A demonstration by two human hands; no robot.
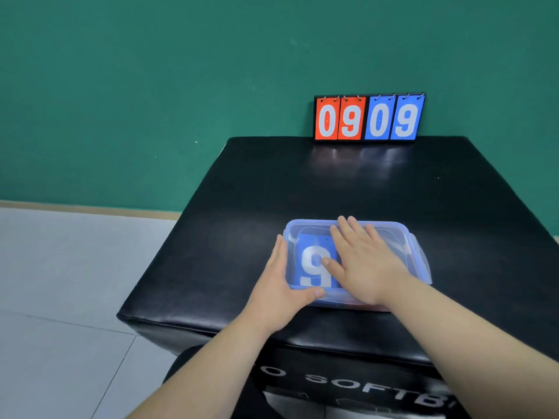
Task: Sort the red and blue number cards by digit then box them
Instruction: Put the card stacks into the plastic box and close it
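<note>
A clear plastic box (419,252) with a translucent lid sits near the front of the black padded block. Through the lid I see a blue card with a white 9 (311,261) lying on top inside. My right hand (363,258) lies flat on the lid with its fingers spread. My left hand (281,285) cups the box's left side, its thumb along the front edge. A flip scoreboard (368,117) stands at the block's far edge, showing red 0 and 9 and blue 0 and 9.
The black padded block (242,207) stands against a green wall (151,86), with grey floor tiles (60,282) to its left. White lettering runs along the block's front face.
</note>
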